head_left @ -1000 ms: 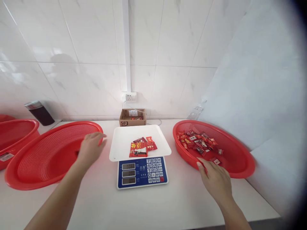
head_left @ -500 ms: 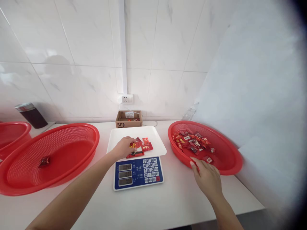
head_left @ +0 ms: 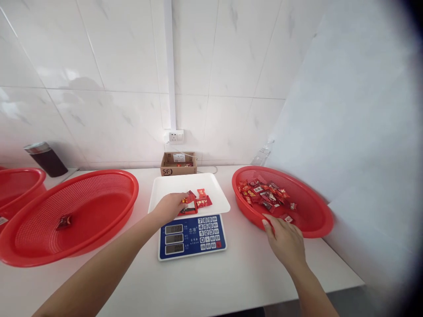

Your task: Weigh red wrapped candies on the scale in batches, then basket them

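My left hand (head_left: 170, 206) rests on the white pan (head_left: 172, 187) of a blue-faced digital scale (head_left: 191, 235), its fingers closed on one of the red candy packets (head_left: 200, 200) piled there. My right hand (head_left: 286, 240) lies on the near rim of the right red basket (head_left: 317, 220), fingers bent over the edge, with several red wrapped candies (head_left: 264, 193) in the basket just beyond it. A single candy (head_left: 64, 221) lies in the big red basket (head_left: 109, 180) at the left.
A third red basket (head_left: 20, 185) shows at the far left, with a dark canister (head_left: 46, 158) behind it. A small cardboard box (head_left: 178, 164) and a wall socket (head_left: 175, 137) sit behind the scale. The white counter ends at a wall panel on the right.
My left hand moved from the left basket, where a candy now lies, over to the scale pan and closed on a packet. My right hand stayed on the right basket's rim.
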A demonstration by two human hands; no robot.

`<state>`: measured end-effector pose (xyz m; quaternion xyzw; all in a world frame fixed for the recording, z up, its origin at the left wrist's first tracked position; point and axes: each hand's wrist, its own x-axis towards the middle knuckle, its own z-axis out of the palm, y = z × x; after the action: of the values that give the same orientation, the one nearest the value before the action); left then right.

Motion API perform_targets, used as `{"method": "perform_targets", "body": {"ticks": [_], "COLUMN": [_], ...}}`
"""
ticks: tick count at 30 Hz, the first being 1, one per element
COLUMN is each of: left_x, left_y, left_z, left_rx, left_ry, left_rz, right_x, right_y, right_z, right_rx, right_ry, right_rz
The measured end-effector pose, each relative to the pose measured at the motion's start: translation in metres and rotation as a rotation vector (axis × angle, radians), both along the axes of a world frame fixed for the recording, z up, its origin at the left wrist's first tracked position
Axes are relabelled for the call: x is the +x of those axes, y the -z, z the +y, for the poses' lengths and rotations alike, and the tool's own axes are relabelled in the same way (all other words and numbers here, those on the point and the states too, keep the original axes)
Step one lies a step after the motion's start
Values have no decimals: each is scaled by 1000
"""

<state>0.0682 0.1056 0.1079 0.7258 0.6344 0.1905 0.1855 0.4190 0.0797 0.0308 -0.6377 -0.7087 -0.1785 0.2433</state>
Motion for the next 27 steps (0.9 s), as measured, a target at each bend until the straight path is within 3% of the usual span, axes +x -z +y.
{"method": "perform_targets", "body": {"ticks": [7, 14, 19, 24, 27], "left_x": [-1, -37, -50, -55, -77], "left_y": [2, 4, 5, -5, -19], "left_z": [-3, -6, -8, -13, -24], "left_rx": [88, 147, 79, 117, 297], "left_ry": [-33, -163, -149, -180, -360], "left_rz": [-162, -399, -616, -801, -657], "right_x": [0, 0, 1, 0, 0], "right_y": [1, 0, 2, 2, 1], "right_z": [0, -1, 0, -1, -1], "right_rx": [-2, 9, 24, 28, 25], "right_ry": [12, 11, 7, 9, 2], "right_rz": [-1, -6, 2, -2, -7]}}
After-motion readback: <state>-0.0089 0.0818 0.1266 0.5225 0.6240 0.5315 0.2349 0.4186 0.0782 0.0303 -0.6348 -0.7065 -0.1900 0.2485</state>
